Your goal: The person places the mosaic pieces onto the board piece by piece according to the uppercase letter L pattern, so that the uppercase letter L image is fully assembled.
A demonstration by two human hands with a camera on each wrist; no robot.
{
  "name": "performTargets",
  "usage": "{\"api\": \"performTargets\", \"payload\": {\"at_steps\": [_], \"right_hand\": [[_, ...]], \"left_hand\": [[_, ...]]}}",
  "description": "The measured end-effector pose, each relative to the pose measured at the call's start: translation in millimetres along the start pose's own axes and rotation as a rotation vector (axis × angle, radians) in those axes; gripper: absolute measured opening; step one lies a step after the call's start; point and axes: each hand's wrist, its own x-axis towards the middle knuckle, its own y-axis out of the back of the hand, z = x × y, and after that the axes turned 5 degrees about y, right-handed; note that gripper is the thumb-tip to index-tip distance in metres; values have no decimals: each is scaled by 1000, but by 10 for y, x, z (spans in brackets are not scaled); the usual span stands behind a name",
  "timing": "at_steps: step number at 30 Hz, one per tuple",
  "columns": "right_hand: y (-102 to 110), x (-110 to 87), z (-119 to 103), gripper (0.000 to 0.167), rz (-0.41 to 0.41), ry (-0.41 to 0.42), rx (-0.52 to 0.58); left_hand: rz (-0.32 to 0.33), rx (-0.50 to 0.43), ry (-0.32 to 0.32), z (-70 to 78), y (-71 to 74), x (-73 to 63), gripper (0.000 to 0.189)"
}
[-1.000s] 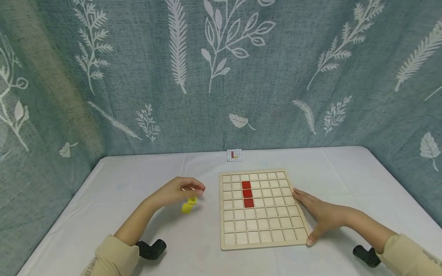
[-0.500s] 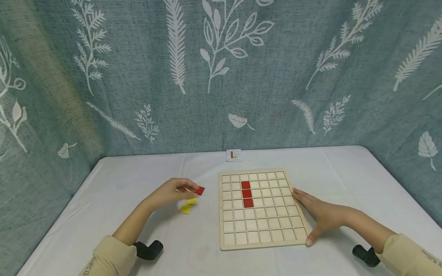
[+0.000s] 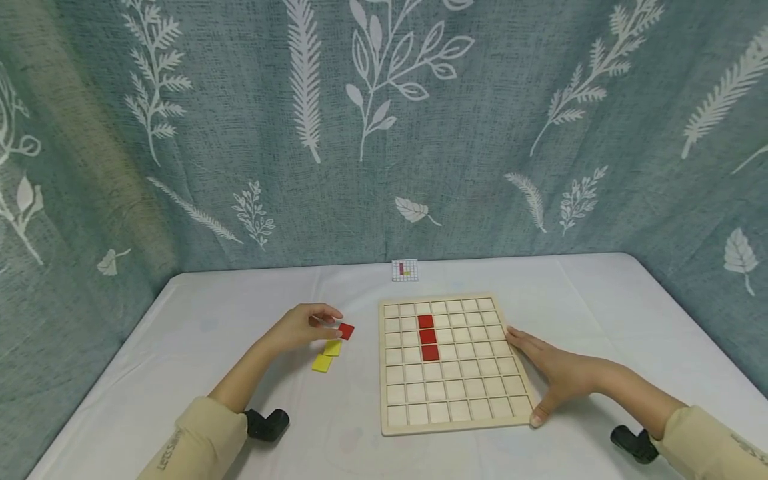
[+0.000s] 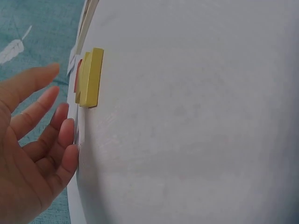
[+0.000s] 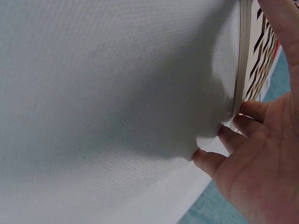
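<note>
Left hand [image 3: 306,327]: holds nothing, fingers loosely bent and apart; cut off at the edge of the left wrist view. Loose red tile [image 3: 347,331]: lies just beside thumb tip, contact impossible to tell; mostly hidden behind yellow in the left wrist view. Two yellow tiles [image 3: 322,363]: lie on the cloth, nearer the body, almost corner to corner. Right hand [image 3: 564,377]: grasps nothing; rests spread along the right side of the wooden grid board [image 3: 462,390], thumb at near corner; thumb tip cropped in the right wrist view. Board: sits to the right of the loose tiles; bears three red tiles [image 3: 427,337] in third column from left. Printed grid card [image 3: 405,270]: lies at the far table edge, pattern too small to read fully. Black fittings [image 3: 268,425]: sit by both wrists, partly hidden by sleeves [image 3: 207,433].
</note>
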Motion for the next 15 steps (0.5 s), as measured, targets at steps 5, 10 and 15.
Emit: {"api": "performTargets", "payload": {"at_steps": [5,10,15], "right_hand": [[7,0,-3,133,1,-1,4],[3,4,-9,133,-3,-10,-1],[8,3,-9,133,-4,-12,-4]], "left_hand": [[0,31,17,25,-30,39,29],[10,55,39,53,-77,58,25],[32,110,65,91,-126,86,20]]}}
